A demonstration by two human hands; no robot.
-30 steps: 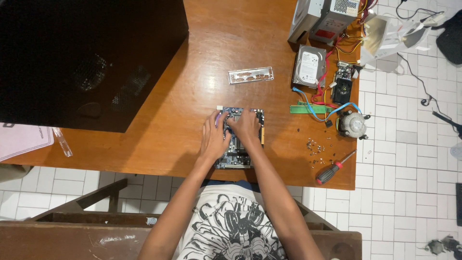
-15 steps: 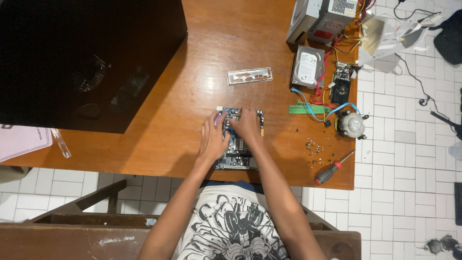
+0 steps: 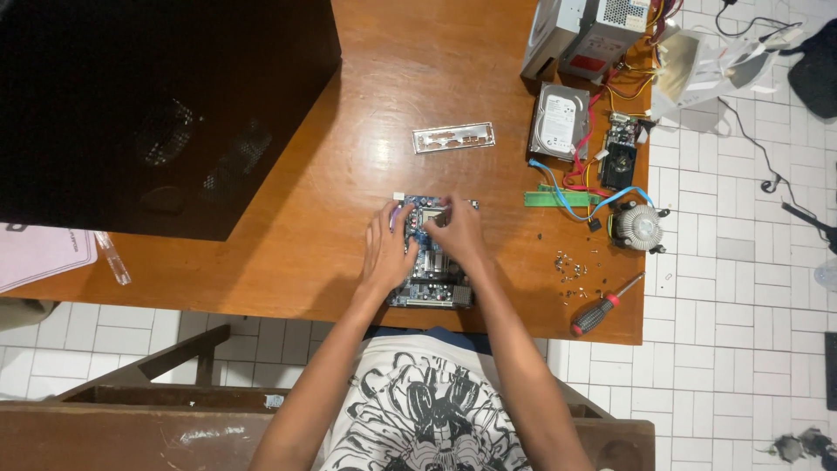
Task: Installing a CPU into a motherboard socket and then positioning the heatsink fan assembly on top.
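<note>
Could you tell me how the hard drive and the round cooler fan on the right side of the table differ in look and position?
The hard drive is a flat grey rectangle with a pale label on top; the cooler fan is round, with silvery metal fins. The hard drive lies nearer the far edge, by the grey metal boxes; the cooler fan sits closer to the person, above the loose screws and the red-handled screwdriver. Both rest on the wooden table, untouched, among coloured cables.
</note>
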